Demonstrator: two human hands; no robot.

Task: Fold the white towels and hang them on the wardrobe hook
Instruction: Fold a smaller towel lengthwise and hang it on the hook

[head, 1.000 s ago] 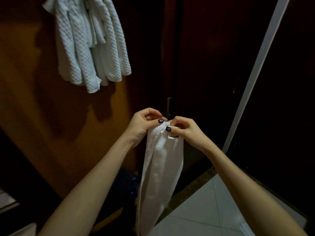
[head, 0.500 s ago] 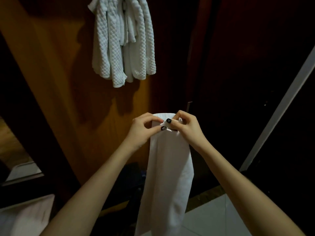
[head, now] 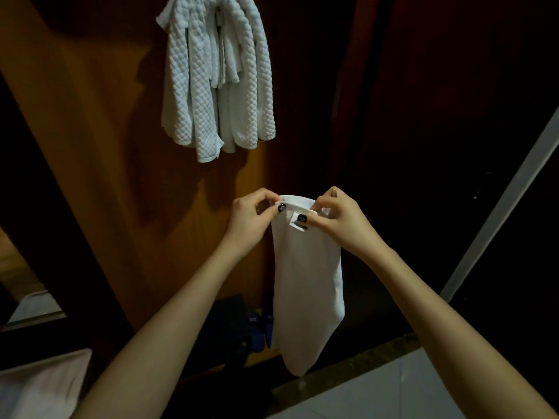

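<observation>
A smooth white towel (head: 307, 282), folded into a long narrow strip, hangs straight down in front of me. My left hand (head: 251, 220) pinches its top left corner between thumb and fingers. My right hand (head: 341, 219) pinches the top right edge, its thumb beside a small label sewn near the top. Several white waffle-textured towels (head: 217, 80) hang in a bunch high on the brown wardrobe door (head: 106, 146), above and left of my hands. The hook itself is hidden under them.
A dark wardrobe panel (head: 438, 131) fills the right side, crossed by a pale metal strip (head: 499, 207). Light floor tiles (head: 378, 394) lie at the bottom right. A white cloth (head: 39, 385) lies at the bottom left, and dark items (head: 242, 325) stand at the wardrobe's foot.
My view has swung left and up, so the hanging towels now sit nearer the centre. My hands have spread slightly apart along the towel's top edge, still holding it.
</observation>
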